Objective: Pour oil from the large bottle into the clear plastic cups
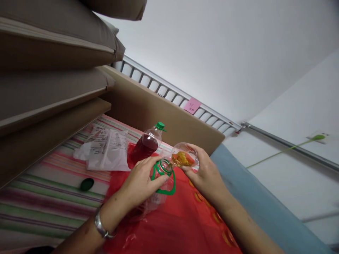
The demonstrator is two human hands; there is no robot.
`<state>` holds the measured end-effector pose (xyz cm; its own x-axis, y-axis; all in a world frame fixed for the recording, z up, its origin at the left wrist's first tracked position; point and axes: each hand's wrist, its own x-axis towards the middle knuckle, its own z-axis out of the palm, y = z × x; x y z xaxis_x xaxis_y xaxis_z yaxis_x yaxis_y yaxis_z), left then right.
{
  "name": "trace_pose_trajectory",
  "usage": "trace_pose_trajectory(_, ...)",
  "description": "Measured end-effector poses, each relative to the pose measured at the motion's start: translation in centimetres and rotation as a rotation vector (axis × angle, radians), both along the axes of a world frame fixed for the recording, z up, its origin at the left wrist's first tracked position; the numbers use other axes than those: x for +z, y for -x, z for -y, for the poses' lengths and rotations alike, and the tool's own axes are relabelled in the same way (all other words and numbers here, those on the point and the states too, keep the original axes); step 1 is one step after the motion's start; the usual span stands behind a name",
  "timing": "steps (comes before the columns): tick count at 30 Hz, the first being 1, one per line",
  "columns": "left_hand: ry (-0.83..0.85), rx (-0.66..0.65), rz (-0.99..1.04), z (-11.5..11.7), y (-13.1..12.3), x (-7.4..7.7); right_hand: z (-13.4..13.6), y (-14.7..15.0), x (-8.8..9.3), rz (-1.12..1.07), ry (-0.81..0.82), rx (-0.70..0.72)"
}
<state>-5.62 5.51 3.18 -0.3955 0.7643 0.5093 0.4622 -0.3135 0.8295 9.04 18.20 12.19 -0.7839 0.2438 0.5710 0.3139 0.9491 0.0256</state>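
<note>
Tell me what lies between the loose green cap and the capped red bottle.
The white printed bag: its lower edge lies between the green cap and the capped red bottle, on the striped cloth, as the head view shows.

Two bottles (147, 144) (166, 165), one glass (184, 155), one loose green cap (87, 184), one white bag (106, 150), one pink note (192, 105).
</note>
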Motion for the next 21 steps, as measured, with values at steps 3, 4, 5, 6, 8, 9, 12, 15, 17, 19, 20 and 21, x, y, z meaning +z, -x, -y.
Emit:
trace_pose_trajectory(3,-0.004,0.003,0.006,0.0,0.0,0.0,-0.1,0.0,0.2,0.015,-0.039,0.002)
trace_pose_trajectory(4,-0.007,0.004,0.006,0.0,0.0,0.0,-0.1,0.0,0.3,0.019,-0.051,0.003)
trace_pose_trajectory(5,-0.01,0.005,0.005,0.0,0.0,0.0,-0.2,0.0,0.4,0.023,-0.062,0.003)
trace_pose_trajectory(6,-0.01,0.005,0.004,0.0,0.0,0.0,-0.2,0.0,0.6,0.025,-0.074,0.003)
trace_pose_trajectory(8,-0.009,0.004,0.002,0.0,0.0,0.1,-0.2,-0.1,0.8,0.029,-0.095,0.0)
trace_pose_trajectory(9,-0.009,0.003,0.002,0.0,-0.1,0.1,-0.1,0.0,1.0,0.032,-0.104,-0.005)
trace_pose_trajectory(12,-0.006,0.004,0.0,0.0,-0.1,0.1,0.0,0.0,1.4,0.042,-0.125,-0.007)
trace_pose_trajectory(15,0.006,0.006,-0.003,0.0,-0.1,0.1,0.1,0.2,1.8,0.061,-0.139,0.002)
trace_pose_trajectory(17,0.009,0.005,-0.003,0.0,-0.1,0.2,0.1,0.2,2.0,0.07,-0.156,0.015)
trace_pose_trajectory(19,0.006,0.007,-0.005,0.0,-0.1,0.2,0.1,0.3,2.0,0.072,-0.184,0.032)
trace_pose_trajectory(20,0.006,0.01,-0.005,0.0,-0.1,0.2,0.1,0.3,2.0,0.071,-0.2,0.041)
trace_pose_trajectory(21,0.004,0.012,-0.007,0.0,-0.1,0.2,0.1,0.3,2.0,0.072,-0.217,0.049)
